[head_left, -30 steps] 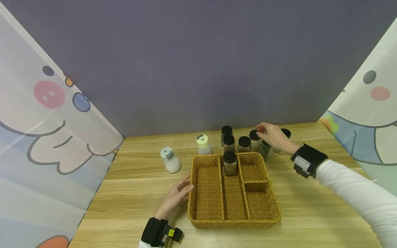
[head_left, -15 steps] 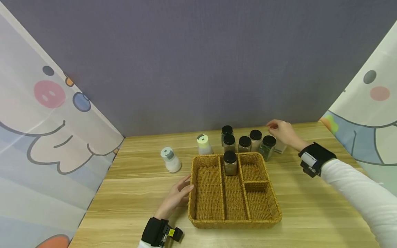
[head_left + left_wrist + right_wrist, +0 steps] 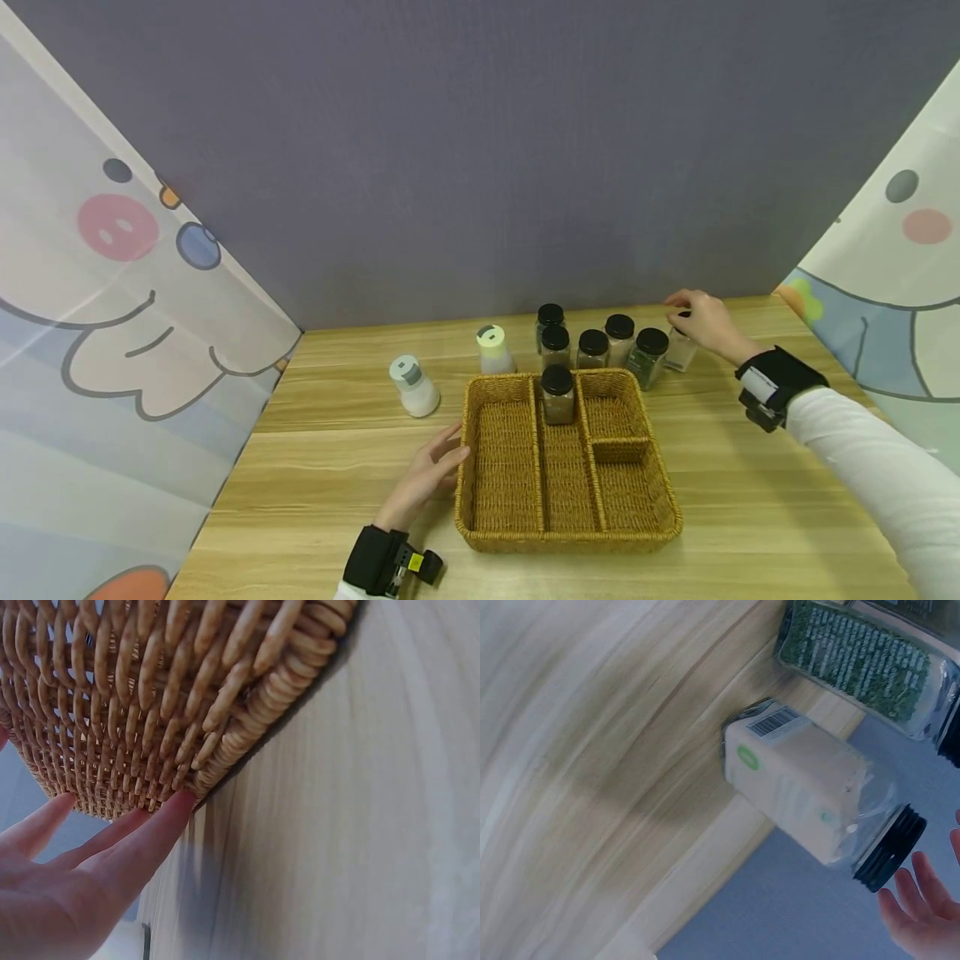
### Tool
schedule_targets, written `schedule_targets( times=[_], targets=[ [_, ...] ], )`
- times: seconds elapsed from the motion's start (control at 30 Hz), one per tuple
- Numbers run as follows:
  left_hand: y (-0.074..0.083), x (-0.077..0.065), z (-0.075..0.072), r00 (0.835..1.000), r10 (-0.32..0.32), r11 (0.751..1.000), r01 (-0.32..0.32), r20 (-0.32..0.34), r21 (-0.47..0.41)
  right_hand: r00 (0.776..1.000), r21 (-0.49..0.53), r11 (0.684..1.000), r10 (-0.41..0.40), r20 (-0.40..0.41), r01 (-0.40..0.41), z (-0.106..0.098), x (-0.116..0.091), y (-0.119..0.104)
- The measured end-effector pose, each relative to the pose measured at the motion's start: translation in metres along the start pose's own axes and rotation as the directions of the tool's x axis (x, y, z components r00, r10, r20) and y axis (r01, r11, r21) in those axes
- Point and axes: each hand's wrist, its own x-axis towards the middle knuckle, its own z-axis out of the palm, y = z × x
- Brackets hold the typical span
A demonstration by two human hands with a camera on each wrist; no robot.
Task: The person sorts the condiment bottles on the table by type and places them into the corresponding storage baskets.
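Against the left outer wall of a woven basket (image 3: 498, 546) rests my left hand (image 3: 422, 483), its fingers extended. In the left wrist view the fingertips (image 3: 176, 806) touch the wicker low down near the table. My right hand (image 3: 705, 323) is at the black cap of a square clear jar (image 3: 802, 784) of pale powder, the rightmost in the row. Fingertips (image 3: 904, 889) lie right by the cap's edge in the right wrist view, loosely bent; contact is unclear and the thumb is partly out of sight. The jar stands upright on the table.
Beside that jar stands a jar of green flakes (image 3: 647, 358), with several more black-capped jars (image 3: 592, 350) behind the basket. One dark-capped jar (image 3: 557, 396) sits in the basket's middle compartment. Two white shakers, one pale-green-topped (image 3: 412, 387), one yellow-topped (image 3: 495, 350), stand left. A grey panel (image 3: 480, 167) backs the table.
My right hand has moved right, from above the capped jars near the middle, past the green-flake jar, to the pale-powder jar. The left hand and basket have stayed put.
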Motion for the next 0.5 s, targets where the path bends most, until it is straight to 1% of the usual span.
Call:
schedule_targets(
  times=[0.37,0.5],
  targets=[
    [0.0,0.001,0.001,1.0,-0.005,1.0,0.005,-0.006,0.006,0.999,-0.018,0.999,0.027,0.037,-0.027,0.002,-0.004,0.011],
    [0.0,0.001,0.001,1.0,-0.002,1.0,0.002,-0.006,-0.002,0.999,-0.028,0.999,0.029,0.024,-0.028,0.002,-0.006,0.013]
  ],
)
